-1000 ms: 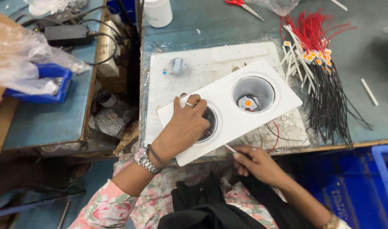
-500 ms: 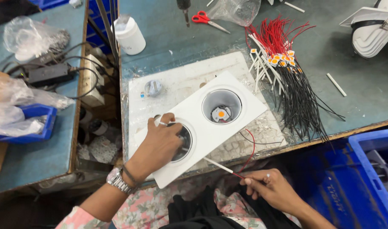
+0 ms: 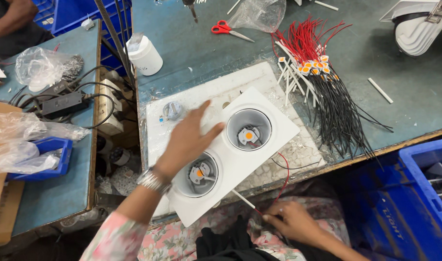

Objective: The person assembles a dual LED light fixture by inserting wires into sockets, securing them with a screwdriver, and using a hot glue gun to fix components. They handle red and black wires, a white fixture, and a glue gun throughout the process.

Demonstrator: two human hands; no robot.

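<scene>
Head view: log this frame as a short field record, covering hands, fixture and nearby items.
left hand: open, fingers spread, over the fixture's left end
right hand: at the bench edge, pinching a red wire
fixture: white, two round wells, an orange-centred chip in each
bench: wire bundle, scissors, white bottle

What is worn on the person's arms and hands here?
Both hands are bare, no gloves. The left hand has a silver metal wristwatch at the wrist and a pink floral sleeve on the forearm. The right hand shows no ring or watch; its sleeve is out of view.
</scene>
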